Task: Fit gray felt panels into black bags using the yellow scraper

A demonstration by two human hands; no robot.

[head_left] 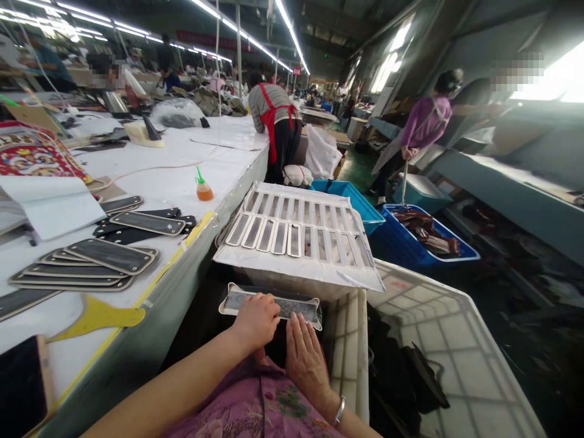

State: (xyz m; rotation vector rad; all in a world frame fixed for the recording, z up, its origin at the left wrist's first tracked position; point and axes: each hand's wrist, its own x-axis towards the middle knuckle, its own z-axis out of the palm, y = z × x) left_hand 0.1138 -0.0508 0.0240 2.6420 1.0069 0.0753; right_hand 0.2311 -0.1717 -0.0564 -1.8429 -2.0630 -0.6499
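Note:
A long grey strip in a white-edged frame (pixel 292 307) lies across my lap in front of a white crate. My left hand (pixel 255 319) rests on its near edge with the fingers curled over it. My right hand (pixel 305 356) lies flat beside the left, fingers stretched out with the tips against the strip's lower edge. Just beyond stands a white slotted template board (pixel 301 234) with several similar strips set in its slots.
The white worktable (pixel 150 176) on my left carries stacks of dark strips (pixel 91 261), a yellow cut-out (pixel 103 315) and an orange glue bottle (pixel 204 188). White crates (pixel 438 340) stand at my right, blue bins (pixel 410 240) farther off. Other workers bend over tables in the aisle.

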